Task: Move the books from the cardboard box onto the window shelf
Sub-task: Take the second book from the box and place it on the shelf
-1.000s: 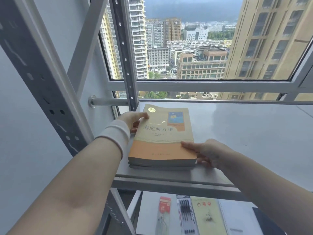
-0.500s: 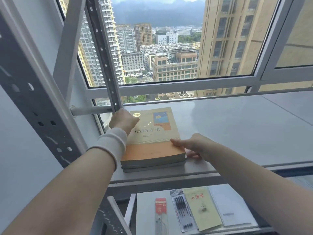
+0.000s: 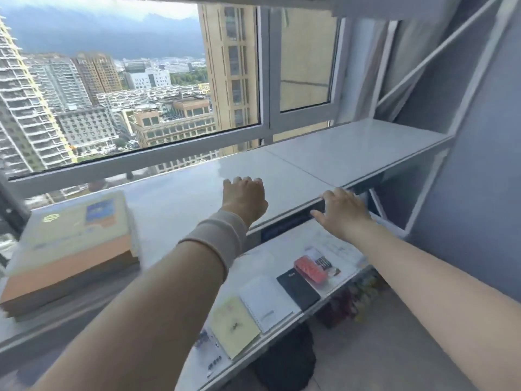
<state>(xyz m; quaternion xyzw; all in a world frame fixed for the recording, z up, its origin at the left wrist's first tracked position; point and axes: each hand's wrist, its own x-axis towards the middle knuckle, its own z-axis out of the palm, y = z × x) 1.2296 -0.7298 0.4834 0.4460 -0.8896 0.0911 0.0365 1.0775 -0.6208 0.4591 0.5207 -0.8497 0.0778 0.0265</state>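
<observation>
Two books (image 3: pixel 70 249) stacked flat on the window shelf (image 3: pixel 324 162), well left of both hands, near its front edge. Left hand (image 3: pixel 244 199) loosely curled, holding nothing, over bare shelf. Right hand (image 3: pixel 342 214) spread, empty, at the shelf's front edge. Bare shelf beyond the hands.

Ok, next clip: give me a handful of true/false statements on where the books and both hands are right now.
1. The stack of books lies flat on the window shelf. True.
2. The left hand grips a book. False: it is empty, above the bare shelf.
3. The right hand is at the shelf's front edge. True.
4. The lower shelf holds nothing. False: notebooks and a red item lie on it.
</observation>
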